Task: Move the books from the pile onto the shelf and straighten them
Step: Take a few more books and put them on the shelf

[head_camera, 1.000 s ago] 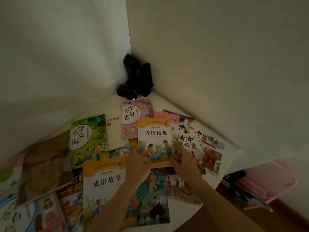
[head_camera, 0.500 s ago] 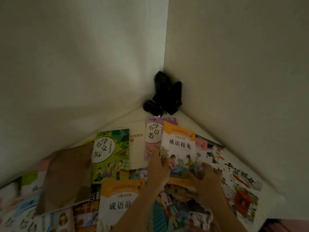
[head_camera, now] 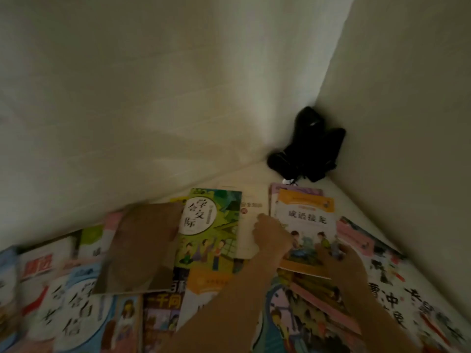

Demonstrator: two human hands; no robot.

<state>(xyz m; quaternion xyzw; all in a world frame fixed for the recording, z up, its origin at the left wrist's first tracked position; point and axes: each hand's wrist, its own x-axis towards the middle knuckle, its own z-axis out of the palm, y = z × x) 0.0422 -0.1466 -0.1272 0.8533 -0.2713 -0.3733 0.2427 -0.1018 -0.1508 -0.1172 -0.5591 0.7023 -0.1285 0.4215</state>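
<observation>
Barely begun: both hands, left hand (head_camera: 271, 236) and right hand (head_camera: 341, 263), pinch the orange book (head_camera: 307, 220); the scattered pile (head_camera: 122, 301) remains unsorted, no shelf visible.

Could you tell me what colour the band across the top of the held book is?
Orange, on the held book; head view.

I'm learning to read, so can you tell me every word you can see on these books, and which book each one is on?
"成语接龙": orange-topped book, held between the left hand and right hand.
"学会交际": green book.
"一千问": dark book at the bottom, partly covered.
"安全知识", a blurred guess: white book.
"曹冲": white picture book at the right; further characters are cut off or blurred.
Books at the far left: large characters too blurred to read. All small print is unreadable.
</observation>
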